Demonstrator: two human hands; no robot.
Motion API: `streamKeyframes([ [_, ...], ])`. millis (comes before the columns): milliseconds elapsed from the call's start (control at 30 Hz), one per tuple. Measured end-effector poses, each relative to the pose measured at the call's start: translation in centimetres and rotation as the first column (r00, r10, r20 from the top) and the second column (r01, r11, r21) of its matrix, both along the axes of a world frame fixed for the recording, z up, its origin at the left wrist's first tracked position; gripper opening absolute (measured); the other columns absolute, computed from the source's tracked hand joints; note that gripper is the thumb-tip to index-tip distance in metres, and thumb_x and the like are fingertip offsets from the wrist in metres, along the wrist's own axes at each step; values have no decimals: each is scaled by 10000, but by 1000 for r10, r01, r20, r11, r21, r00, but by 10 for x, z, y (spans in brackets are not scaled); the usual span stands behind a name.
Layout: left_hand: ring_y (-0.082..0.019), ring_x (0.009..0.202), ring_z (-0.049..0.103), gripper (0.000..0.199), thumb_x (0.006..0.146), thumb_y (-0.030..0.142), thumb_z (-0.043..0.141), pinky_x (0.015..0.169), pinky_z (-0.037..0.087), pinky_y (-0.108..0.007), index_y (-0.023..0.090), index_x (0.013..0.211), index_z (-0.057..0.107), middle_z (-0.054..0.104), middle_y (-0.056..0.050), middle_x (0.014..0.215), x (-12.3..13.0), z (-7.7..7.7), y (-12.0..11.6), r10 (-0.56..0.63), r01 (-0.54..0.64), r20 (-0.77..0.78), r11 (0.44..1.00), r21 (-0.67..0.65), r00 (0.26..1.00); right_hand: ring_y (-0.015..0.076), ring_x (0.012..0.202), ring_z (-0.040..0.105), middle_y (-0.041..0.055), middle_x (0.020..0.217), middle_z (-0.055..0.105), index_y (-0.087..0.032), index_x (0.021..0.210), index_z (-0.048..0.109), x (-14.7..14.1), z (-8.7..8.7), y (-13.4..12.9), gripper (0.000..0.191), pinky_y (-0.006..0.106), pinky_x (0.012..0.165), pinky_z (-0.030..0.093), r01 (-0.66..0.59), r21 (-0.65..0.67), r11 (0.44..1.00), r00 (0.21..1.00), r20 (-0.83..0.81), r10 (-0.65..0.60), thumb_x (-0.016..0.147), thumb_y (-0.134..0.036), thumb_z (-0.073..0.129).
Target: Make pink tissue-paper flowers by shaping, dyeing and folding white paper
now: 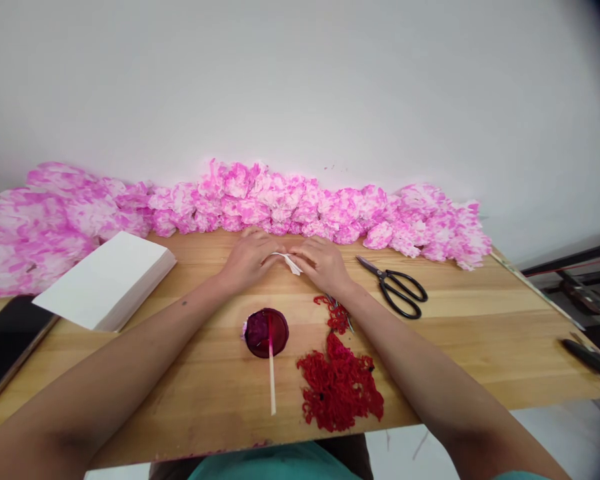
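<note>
Both hands meet over the middle of the wooden table, with a small piece of white paper (293,264) between them. My left hand (251,259) pinches its left end, and my right hand (322,261) grips the right side with curled fingers. Nearer me sits a round dish of dark magenta liquid (260,333), a pale stick (273,383) resting in it and pointing toward me. Under my right forearm's inner side lies a tangled heap of red yarn (343,387). Black-handled scissors (397,287) lie to the right of my right hand.
Pink and white paper flowers (280,200) are heaped along the wall. A thick stack of white paper (105,277) lies at the left, beside a black flat object (13,340). Another dark-handled tool (590,358) is at the far right edge.
</note>
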State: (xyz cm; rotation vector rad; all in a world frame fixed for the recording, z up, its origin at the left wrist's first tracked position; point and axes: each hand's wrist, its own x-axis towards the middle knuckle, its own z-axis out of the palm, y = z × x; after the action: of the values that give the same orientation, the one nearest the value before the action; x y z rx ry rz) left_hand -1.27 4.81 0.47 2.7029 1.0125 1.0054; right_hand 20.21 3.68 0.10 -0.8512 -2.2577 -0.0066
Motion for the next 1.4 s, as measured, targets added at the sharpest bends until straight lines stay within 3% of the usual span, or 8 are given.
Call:
streamKeyframes([
  [167,-202,855,621,229,968,293,514,875,390,-372,205,915,718,726,-36,821,2,-2,0,-5,5,17,999,33,1000,190,799,595,55,840,710,-181,935,684,-3,2,-2,217,349,750,440,40,-6,999,997,66,-39,983,-302,511],
  [500,-214,862,618,224,954,282,517,891,403,-393,202,868,708,717,-50,840,-3,2,1,120,-119,13,993,-23,993,202,812,574,51,839,681,-197,873,655,6,2,2,183,345,742,408,158,-140,977,987,48,-153,967,-301,538],
  [700,-216,846,610,220,939,289,532,866,411,-383,193,863,714,697,-50,810,-7,-3,6,180,-172,81,981,-94,980,209,856,593,41,867,686,-217,885,650,14,0,5,126,354,775,430,244,-159,957,961,-94,-261,946,-274,555],
  [933,-208,820,604,251,944,323,514,856,427,-385,197,899,727,699,-46,802,-9,-6,8,189,-178,113,979,-101,975,229,979,603,61,1002,701,-232,987,675,13,0,6,114,406,872,462,123,-62,990,982,-133,-131,936,-272,581],
  [1400,-185,788,599,248,952,338,527,811,418,-347,201,864,714,695,-30,782,-2,-3,2,120,-112,83,989,-97,989,225,1005,593,79,1038,699,-214,977,708,6,1,2,140,402,875,486,67,-53,996,990,-121,-73,937,-272,588],
])
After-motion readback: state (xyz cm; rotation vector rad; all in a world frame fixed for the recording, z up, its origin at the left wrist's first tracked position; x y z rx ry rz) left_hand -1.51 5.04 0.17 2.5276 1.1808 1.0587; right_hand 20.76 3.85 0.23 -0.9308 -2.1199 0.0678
